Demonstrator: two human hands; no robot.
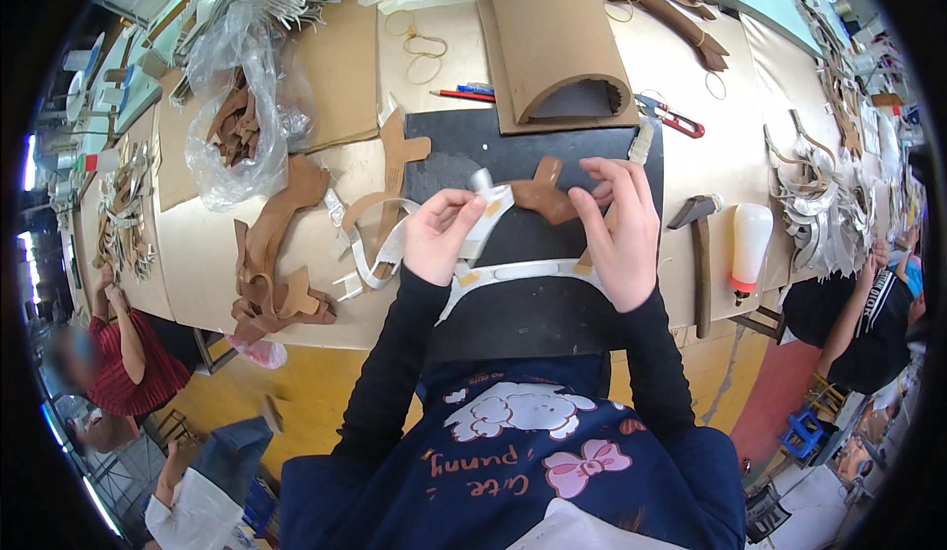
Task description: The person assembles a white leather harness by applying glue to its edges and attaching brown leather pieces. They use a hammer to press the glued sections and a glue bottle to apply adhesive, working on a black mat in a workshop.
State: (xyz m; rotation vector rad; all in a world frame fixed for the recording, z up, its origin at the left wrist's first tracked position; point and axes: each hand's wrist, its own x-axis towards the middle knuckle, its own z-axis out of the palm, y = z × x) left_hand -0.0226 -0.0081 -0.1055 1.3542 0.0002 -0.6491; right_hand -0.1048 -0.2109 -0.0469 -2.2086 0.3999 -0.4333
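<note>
Over a black mat (449,141), my left hand (442,234) pinches a white strip piece (477,244) with a small yellowish patch near its end. A curled white bit (481,180) stands by my left fingertips. Right of it is a glossy brown leather piece (541,201) with a short arm pointing away from me. My right hand (623,229) is beside this piece, thumb and fingers apart; its thumb is close to the leather, and whether they touch I cannot tell. A curved white strap (523,271) with yellowish patches lies nearer me.
Left are brown leather cutouts (286,205) and a plastic bag (232,136) of pieces. A brown arched form (562,37) stands at the back. A hammer (701,254), white bottle (752,244) and red cutter (681,122) lie right. People sit at both sides.
</note>
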